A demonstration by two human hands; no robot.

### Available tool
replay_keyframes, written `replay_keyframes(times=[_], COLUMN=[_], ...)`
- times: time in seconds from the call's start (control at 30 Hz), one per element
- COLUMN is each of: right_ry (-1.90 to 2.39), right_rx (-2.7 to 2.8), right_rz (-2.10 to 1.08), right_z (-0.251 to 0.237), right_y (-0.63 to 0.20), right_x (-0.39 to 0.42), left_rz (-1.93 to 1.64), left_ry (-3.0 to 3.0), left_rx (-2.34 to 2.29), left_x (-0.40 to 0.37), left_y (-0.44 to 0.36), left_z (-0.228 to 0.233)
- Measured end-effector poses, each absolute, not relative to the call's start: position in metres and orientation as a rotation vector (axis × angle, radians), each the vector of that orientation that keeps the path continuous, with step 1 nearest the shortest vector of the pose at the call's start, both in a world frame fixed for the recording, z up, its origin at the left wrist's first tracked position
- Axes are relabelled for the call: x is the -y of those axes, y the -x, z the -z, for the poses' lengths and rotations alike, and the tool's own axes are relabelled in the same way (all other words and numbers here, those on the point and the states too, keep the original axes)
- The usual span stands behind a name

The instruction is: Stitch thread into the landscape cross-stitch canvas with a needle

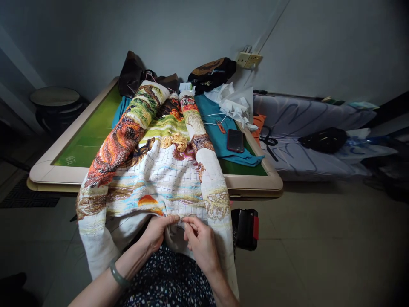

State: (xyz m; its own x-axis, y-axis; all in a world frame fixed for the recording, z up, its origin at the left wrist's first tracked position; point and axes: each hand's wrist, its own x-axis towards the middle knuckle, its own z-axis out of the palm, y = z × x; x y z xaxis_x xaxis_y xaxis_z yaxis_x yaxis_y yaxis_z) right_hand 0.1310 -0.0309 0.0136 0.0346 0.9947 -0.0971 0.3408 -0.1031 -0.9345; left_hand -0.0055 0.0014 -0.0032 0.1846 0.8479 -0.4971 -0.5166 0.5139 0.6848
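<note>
A: Head view, near edge first. What in the hands?

B: Left hand pinching the lower edge of the embroidery cloth, grip closed on the fabric fold. Right hand just beside, thumb and forefinger pressed together at the same edge; maybe on a needle or a thread, too small to tell. Green bangle on the left wrist.

A: And the cloth, lying where?

B: Draped from the bench down to the lap, over a dark dotted garment. Both long sides rolled up, the middle open with a blue grid and stitched colours: orange, green, brown.

A: Around it on the bench?

B: Green surface with pale frame. Teal fabric to the right of the cloth, a dark phone lying on it. White crumpled material behind, dark bags near the wall.

A: Off the bench?

B: Black and red object on the floor under the bench edge. Scissors on a grey covered surface at the right. Round dark stool at far left.
</note>
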Motion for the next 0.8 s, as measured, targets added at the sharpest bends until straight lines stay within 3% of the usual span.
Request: replay_keyframes(times=[0.8], right_ry=[1.624], right_rx=[1.279], right_rz=[-1.144], right_z=[-0.01], right_y=[-0.119], right_x=[0.033], left_rz=[-0.996], left_ry=[-0.338], left_rx=[-1.036], left_x=[-0.003], left_y=[0.002], left_z=[-0.003])
